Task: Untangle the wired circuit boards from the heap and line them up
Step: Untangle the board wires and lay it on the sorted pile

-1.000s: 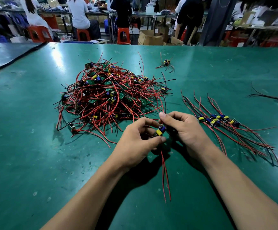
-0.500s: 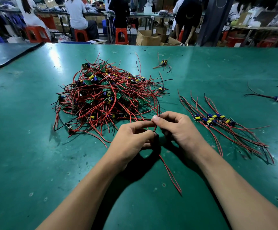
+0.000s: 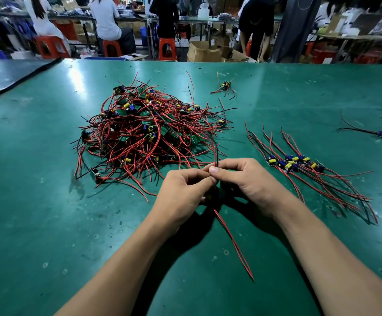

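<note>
Two bare forearms reach in from the bottom edge over a green table (image 3: 48, 224). Nearest the viewer, a pair of red wires (image 3: 233, 242) trails out from under the grip back toward the person, with the free ends close to the table surface.

At the grip itself, the left hand (image 3: 183, 190) and right hand (image 3: 249, 181) meet fingertip to fingertip. Both have their fingers curled and pinch the same wired piece between thumb and forefinger. The circuit board on those wires is hidden between the hands. A red and a black strand rise from the top of the pinch, away from the person.

Just beyond the grip and to its left lies the heap (image 3: 149, 133), a tangled mound of red and black wires with small green boards carrying yellow and blue parts. Some of its strands reach toward the fingers. Near the grip on its right, a row of boards (image 3: 299, 165) lies side by side, wires swept the same way. Farther right, well apart, sits a lone board (image 3: 381, 133). Past the heap, a stray board (image 3: 225, 85) lies by itself.

Beyond the table's far edge, people (image 3: 105, 21) sit on red stools (image 3: 112, 47) at benches, near a cardboard box (image 3: 203, 52).
</note>
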Demonstrator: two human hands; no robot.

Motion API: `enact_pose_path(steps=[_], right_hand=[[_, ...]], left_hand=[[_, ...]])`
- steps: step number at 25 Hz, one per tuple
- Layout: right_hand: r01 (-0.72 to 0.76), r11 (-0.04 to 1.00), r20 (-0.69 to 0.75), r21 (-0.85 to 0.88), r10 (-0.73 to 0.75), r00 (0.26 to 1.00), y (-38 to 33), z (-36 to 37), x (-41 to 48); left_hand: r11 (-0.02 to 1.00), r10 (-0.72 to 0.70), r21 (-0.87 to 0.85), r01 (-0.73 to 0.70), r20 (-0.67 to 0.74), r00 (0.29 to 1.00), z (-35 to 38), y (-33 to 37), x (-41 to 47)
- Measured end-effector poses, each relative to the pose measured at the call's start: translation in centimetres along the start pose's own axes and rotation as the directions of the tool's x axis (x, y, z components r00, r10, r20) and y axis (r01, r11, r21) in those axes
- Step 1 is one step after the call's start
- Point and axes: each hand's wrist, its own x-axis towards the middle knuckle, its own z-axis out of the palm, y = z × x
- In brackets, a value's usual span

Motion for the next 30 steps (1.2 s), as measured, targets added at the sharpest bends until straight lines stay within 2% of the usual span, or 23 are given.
enact_pose_path(steps=[5, 10, 12, 19, 23, 25, 27, 30], right_hand=[[0.067, 0.998, -0.216, 0.016, -0.062, 0.974, 0.1, 0.3, 0.3], [0.038, 0.987, -0.394, 0.159, 0.028, 0.919, 0.1, 0.5, 0.9], [0.074, 0.967, -0.439, 0.246, 0.043, 0.897, 0.0, 0.3, 1.3], [0.186, 0.863, -0.494, 0.469, 0.082, 0.865, -0.1, -0.6, 1.9], [0.173, 0.915, -0.507, 0.365, 0.04, 0.861, -0.2, -1.1, 1.7], [0.149, 0.911, -0.514, 0.384, 0.077, 0.854, -0.3, -1.3, 1.7], [0.115, 0.873, -0.493, 0.473, 0.154, 0.856, -0.5, -1.6, 1.6], [0.037, 0.74, -0.344, 0.672, 0.267, 0.9, -0.9, -1.7, 1.3]], left_hand=[[0.998, -0.049, -0.042, 0.048, -0.01, 0.999, 0.0, 0.5, 0.6], [0.997, -0.06, -0.057, 0.06, 0.015, 0.998, 0.1, 0.7, 0.5], [0.997, -0.06, -0.048, 0.061, 0.025, 0.998, 0.2, 0.7, 0.5], [0.992, -0.102, -0.064, 0.109, 0.098, 0.99, -0.4, 1.0, 0.4], [0.989, -0.114, -0.082, 0.123, 0.103, 0.988, -0.5, 1.2, 0.2], [0.99, -0.109, -0.085, 0.117, 0.089, 0.99, -0.6, 1.3, 0.0], [0.99, -0.105, -0.087, 0.111, 0.074, 0.992, -0.6, 1.4, -0.1], [0.989, -0.11, -0.094, 0.115, 0.06, 0.992, -0.6, 1.5, -0.2]])
